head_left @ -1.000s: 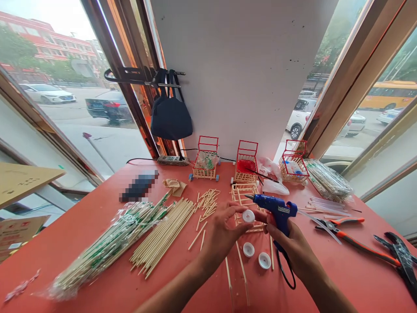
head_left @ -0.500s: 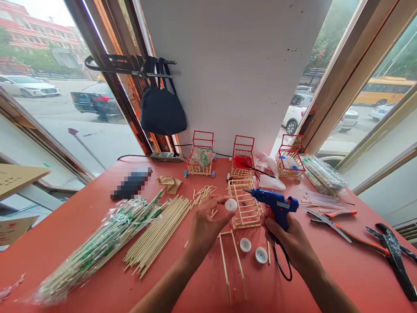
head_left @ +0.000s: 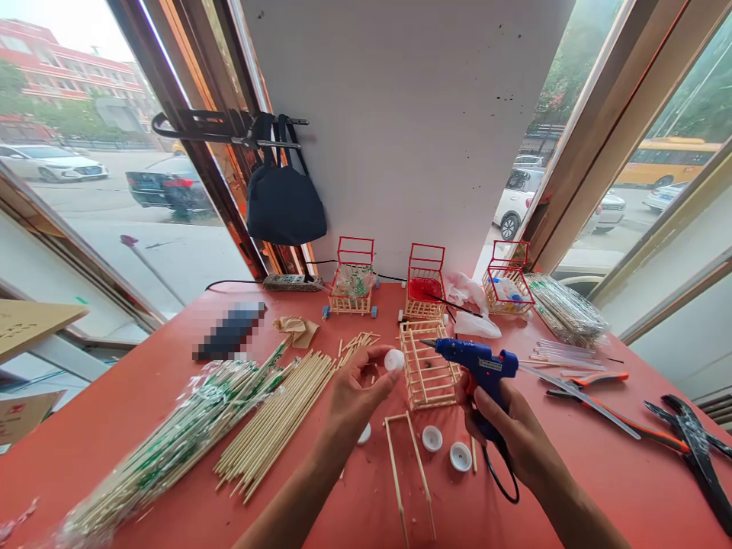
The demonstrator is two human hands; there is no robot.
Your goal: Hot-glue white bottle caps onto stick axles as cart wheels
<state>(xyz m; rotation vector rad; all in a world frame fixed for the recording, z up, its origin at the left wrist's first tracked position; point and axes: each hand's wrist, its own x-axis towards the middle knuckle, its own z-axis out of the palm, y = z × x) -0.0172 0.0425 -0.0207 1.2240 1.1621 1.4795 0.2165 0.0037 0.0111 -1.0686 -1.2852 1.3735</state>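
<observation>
Between the thumb and fingers of my left hand (head_left: 357, 389) is a small white bottle cap (head_left: 394, 361), held up above the table. My right hand (head_left: 506, 419) grips a blue hot glue gun (head_left: 477, 358) by its handle, its nozzle pointing left toward the cap but apart from it. A clear glue stick (head_left: 583, 400) sticks out of the gun's back. Behind the gun lies a basket frame of wooden sticks (head_left: 426, 385). Closer to me are a U-shaped stick frame (head_left: 420, 465) and two white caps (head_left: 432, 438) (head_left: 460, 457); another cap (head_left: 364, 434) shows partly beside my left wrist.
Loose sticks (head_left: 274, 427) and bagged sticks (head_left: 171, 435) lie at left. Finished stick carts (head_left: 353, 293) (head_left: 425, 297) (head_left: 508, 290) stand along the back. Pliers (head_left: 686, 435) and wrapped sticks (head_left: 566, 309) are at right. A power strip (head_left: 293, 282) sits at the back left.
My left hand has shifted slightly left with the cap, turning it. The glue gun has moved a little left and down. Another white cap now shows by my left wrist.
</observation>
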